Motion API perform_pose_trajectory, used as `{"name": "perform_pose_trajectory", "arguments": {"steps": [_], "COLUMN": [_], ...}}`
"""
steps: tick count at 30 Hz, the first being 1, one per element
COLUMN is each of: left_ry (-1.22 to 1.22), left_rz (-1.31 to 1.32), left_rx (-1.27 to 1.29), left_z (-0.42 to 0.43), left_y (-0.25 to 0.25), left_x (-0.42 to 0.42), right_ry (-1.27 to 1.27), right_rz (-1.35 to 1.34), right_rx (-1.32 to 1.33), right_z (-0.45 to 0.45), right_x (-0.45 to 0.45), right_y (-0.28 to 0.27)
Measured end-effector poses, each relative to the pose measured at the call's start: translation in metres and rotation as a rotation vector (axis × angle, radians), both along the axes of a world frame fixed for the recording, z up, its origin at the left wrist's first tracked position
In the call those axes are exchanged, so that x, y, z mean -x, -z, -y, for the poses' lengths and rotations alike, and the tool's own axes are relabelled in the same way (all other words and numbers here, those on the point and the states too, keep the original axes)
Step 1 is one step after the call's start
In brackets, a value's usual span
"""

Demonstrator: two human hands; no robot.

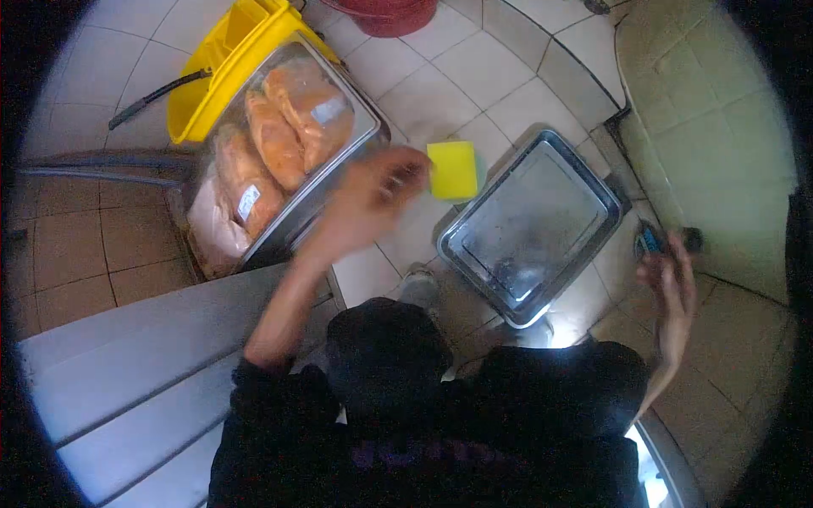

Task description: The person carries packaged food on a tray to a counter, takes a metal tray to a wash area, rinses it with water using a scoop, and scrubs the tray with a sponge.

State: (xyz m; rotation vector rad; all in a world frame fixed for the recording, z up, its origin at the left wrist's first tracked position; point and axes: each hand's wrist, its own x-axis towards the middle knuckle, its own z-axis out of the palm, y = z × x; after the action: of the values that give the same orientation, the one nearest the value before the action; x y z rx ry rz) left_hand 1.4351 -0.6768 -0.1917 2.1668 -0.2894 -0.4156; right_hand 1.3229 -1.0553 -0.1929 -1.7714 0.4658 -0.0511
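Note:
My left hand (368, 203) is smeared by motion, its fingers bent, between a clear-lidded container (373, 123) and a bright yellow square (453, 171) that may be a sponge or box. I cannot make out whether it holds anything. Inside the container lie several orange-brown pieces (275, 144) in clear wrapping with white labels. A rectangular metal tray (538, 224) rests in front of me, shiny and wet-looking. On its right, my right hand (671, 279) has its fingers apart, close to a small dark object with a blue patch (649, 239). Contact there is unclear.
A yellow mop bucket (224, 68) with a black handle stands behind the container. At the top is a red basin (385, 13). Pale tiles (474, 72) cover the floor, a tiled wall (711, 127) rises at right, and grey metal slats (161, 364) lie at lower left.

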Motion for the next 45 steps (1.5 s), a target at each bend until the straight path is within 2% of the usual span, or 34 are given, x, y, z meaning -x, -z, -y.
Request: {"name": "perform_pose_trajectory", "arguments": {"steps": [2, 4, 5, 7, 8, 10, 11, 13, 14, 16, 19, 23, 25, 26, 28, 35, 38, 40, 45], "left_ry": [0.266, 0.283, 0.288, 0.182, 0.194, 0.192, 0.199, 0.246, 0.252, -0.128, -0.195, -0.163, -0.332, -0.330, -0.395, -0.401, -0.404, -0.348, -0.372], "left_rz": [-0.028, 0.161, 0.156, 0.149, 0.141, 0.383, 0.378, 0.128, 0.127, 0.329, 0.332, 0.428, 0.231, 0.227, 0.190, -0.025, -0.117, 0.016, -0.010], "left_rx": [-0.147, -0.346, -0.353, -0.604, -0.612, -0.512, -0.516, -0.445, -0.453, -0.196, -0.299, -0.344, -0.166, -0.165, -0.339, -0.548, -0.507, -0.416, -0.490], "left_z": [0.011, 0.009, 0.009, 0.008, 0.005, 0.002, 0.003, 0.005, 0.000, -0.009, -0.014, -0.009, -0.004, -0.001, 0.004, 0.017, 0.016, 0.010, 0.005], "left_y": [0.047, 0.123, 0.146, 0.177, 0.190, 0.206, 0.199, 0.176, 0.177, 0.178, 0.170, 0.185, 0.193, 0.196, 0.202, 0.200, 0.192, 0.194, 0.180], "left_x": [0.000, 0.002, 0.000, -0.004, -0.006, -0.010, -0.013, -0.021, -0.022, -0.024, -0.026, -0.033, -0.047, -0.054, -0.067, -0.087, -0.090, -0.082, -0.024], "right_ry": [0.046, 0.092, 0.036, -0.037, -0.029, -0.028, -0.023, -0.014, -0.009, -0.016, -0.011, 0.018, -0.053, -0.051, -0.048, -0.004, -0.024, -0.031, -0.019], "right_rz": [-0.019, -0.044, -0.071, -0.121, -0.131, -0.128, -0.134, -0.149, -0.150, -0.186, -0.201, -0.174, -0.179, -0.183, -0.151, -0.150, -0.117, -0.158, -0.139], "right_rx": [0.023, 0.042, 0.007, -0.043, -0.053, -0.048, -0.054, -0.038, -0.047, -0.026, -0.053, -0.058, -0.041, -0.040, -0.047, -0.096, -0.087, -0.001, -0.060], "right_z": [0.002, -0.004, -0.008, -0.016, -0.019, -0.023, -0.022, -0.020, -0.021, -0.021, -0.025, -0.027, -0.027, -0.027, -0.027, -0.028, -0.026, -0.026, -0.028], "right_x": [-0.012, -0.010, -0.008, -0.005, -0.002, 0.004, 0.007, 0.012, 0.014, 0.016, 0.015, 0.012, 0.009, 0.009, 0.009, 0.008, 0.009, 0.009, 0.013], "right_y": [0.037, 0.060, 0.067, 0.079, 0.083, 0.090, 0.094, 0.102, 0.102, 0.099, 0.096, 0.109, 0.107, 0.108, 0.110, 0.114, 0.119, 0.113, 0.123]}}
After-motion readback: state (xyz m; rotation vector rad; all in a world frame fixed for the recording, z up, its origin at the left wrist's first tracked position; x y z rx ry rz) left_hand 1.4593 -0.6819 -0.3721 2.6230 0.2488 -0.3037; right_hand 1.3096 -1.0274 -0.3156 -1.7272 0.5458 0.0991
